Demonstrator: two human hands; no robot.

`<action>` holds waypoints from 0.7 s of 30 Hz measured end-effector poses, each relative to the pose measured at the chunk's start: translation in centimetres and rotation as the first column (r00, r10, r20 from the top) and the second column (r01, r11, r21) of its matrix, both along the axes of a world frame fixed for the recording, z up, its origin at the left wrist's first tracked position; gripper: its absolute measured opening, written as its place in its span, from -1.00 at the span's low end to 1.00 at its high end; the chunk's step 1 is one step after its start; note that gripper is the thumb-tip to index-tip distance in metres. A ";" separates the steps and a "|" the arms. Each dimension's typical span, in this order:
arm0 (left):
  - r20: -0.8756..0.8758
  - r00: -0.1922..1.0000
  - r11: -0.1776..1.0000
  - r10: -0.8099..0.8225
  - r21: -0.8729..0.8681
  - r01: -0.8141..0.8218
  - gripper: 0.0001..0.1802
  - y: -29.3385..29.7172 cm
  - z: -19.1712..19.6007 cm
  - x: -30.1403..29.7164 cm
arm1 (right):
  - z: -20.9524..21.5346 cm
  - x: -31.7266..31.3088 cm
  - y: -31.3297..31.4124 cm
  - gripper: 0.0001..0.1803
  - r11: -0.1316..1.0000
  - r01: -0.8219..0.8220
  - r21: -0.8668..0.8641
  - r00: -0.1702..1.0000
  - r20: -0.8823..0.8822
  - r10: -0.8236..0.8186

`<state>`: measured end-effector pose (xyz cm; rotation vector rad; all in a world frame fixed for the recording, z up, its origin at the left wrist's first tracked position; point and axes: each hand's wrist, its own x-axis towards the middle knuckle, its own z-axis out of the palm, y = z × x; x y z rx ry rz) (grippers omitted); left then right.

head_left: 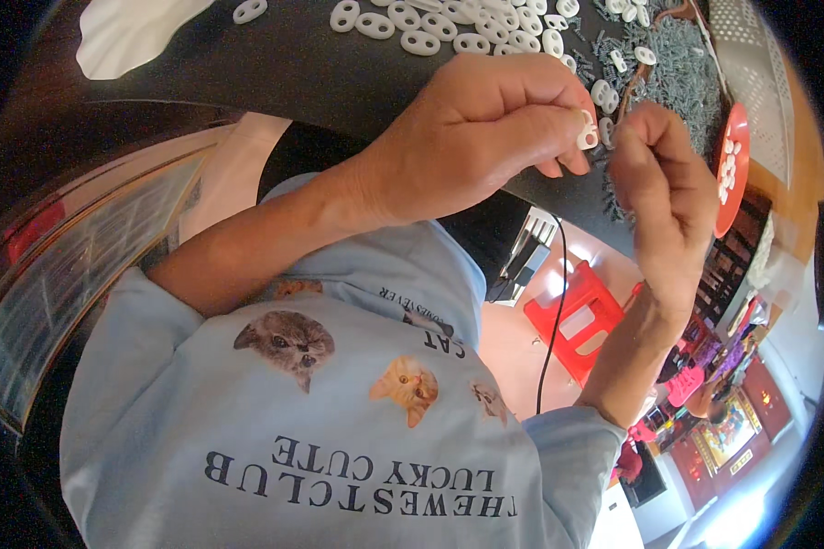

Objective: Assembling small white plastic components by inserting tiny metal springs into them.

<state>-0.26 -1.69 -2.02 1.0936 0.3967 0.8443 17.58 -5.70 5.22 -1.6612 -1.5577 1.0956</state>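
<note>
Left hand pinches white toggle; right hand, contents unclear; shirt bears dark lettering.

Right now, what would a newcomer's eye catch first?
Probably the light-blue fabric shirt with printed cat faces, filling the lower middle. Above it, the left hand pinches a small white two-holed piece, the right hand close by. Along the top, white two-holed ovals lie on the dark tabletop, with a grey heap of spring-like pieces upper right.
</note>
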 end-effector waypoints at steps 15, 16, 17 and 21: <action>-0.030 0.997 0.997 -0.076 0.018 0.076 -0.76 -0.1 0.0 -0.1 | -0.4 -0.6 0.7 -0.87 0.985 -0.069 0.161 0.995 -0.064 0.080; -0.026 0.997 0.998 -0.068 0.013 0.068 -0.76 -0.2 0.0 -0.1 | -0.3 -0.7 0.7 -0.87 0.985 -0.071 0.160 0.995 -0.063 0.082; -0.022 0.998 0.998 -0.060 0.007 0.060 -0.75 -0.2 0.0 0.0 | 0.0 -0.8 0.7 -0.90 0.992 -0.054 0.118 0.996 -0.065 0.062; -0.031 0.997 0.997 -0.074 -0.034 0.073 -0.75 -0.3 0.2 -0.2 | 0.1 -1.0 0.7 -0.92 0.996 -0.033 0.083 0.998 -0.045 0.037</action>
